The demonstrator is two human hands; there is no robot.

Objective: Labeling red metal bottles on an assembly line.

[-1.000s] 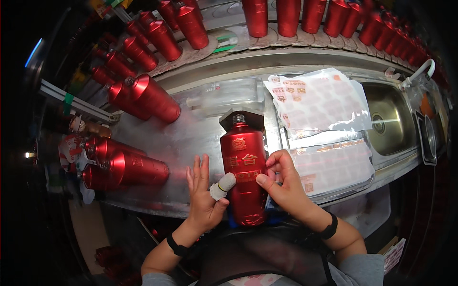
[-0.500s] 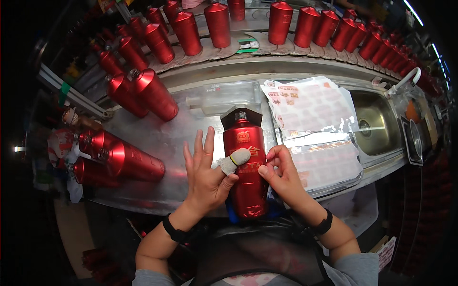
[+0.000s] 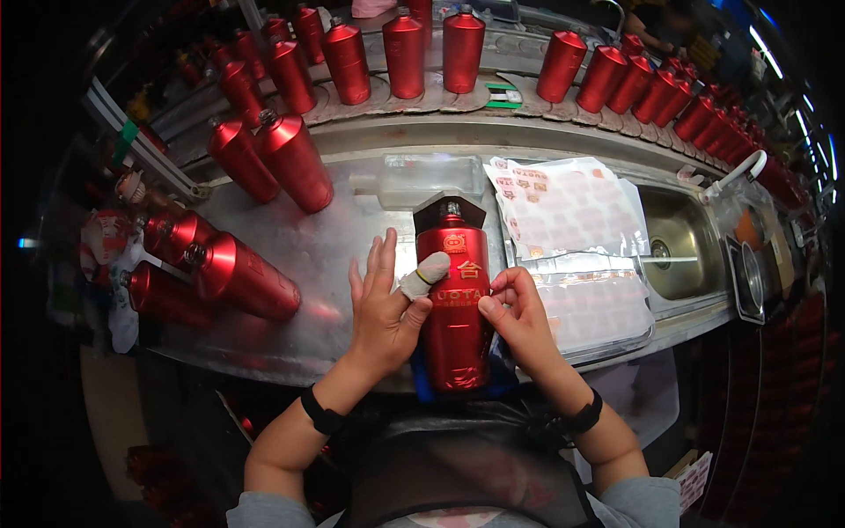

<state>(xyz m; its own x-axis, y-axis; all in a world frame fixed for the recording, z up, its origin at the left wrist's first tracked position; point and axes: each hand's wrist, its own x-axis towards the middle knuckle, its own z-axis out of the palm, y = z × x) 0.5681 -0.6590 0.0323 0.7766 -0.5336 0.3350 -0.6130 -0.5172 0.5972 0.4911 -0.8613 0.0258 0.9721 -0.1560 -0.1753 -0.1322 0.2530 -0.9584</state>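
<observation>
A red metallic bottle [image 3: 456,339] with gold lettering and a dark neck lies in front of me, neck pointing away. Its neck end rests in a dark angular holder [image 3: 471,214], and a blue part [image 3: 424,374] shows beside its base. My left hand [image 3: 385,304] is at the bottle's left side, fingers spread; its index finger wears a whitish wrap [image 3: 425,275] and reaches over the bottle's front. At the right edge of the bottle, my right hand [image 3: 522,324] pinches with thumb and index finger. Whatever is between those fingertips is too small to make out.
Printed transfer sheets [image 3: 572,216] lie to the right, beside a metal sink [image 3: 682,251] with a white faucet [image 3: 744,172]. A clear container [image 3: 431,180] sits behind the holder. More red bottles [image 3: 246,277] stand at left, and others line a curved conveyor [image 3: 387,101] at the back.
My wrapped left index finger has shifted left and away across the bottle, uncovering more gold lettering. My right hand keeps its pinch at the edge. The conveyor bottles have moved right.
</observation>
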